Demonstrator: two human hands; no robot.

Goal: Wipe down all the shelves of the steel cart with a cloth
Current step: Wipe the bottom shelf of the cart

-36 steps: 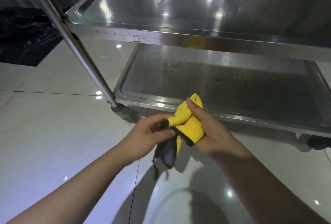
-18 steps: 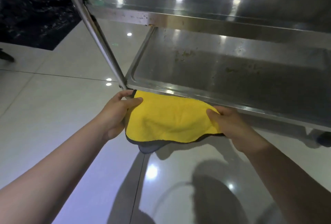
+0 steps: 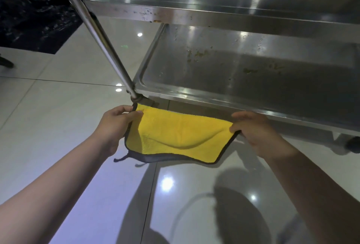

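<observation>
Head view, cloth (image 3: 179, 136) stretched between fingers (image 3: 134, 115)

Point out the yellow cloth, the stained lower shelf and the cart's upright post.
yellow cloth (image 3: 181, 134): head view, middle of its yellow face.
lower shelf (image 3: 224, 68): head view, bare steel floor beside the stains.
upright post (image 3: 101, 39): head view, midway along the tube.

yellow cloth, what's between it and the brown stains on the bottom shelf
In the head view, only the lower shelf's raised front rim and bare steel lie between the yellow cloth and the stains.
</observation>
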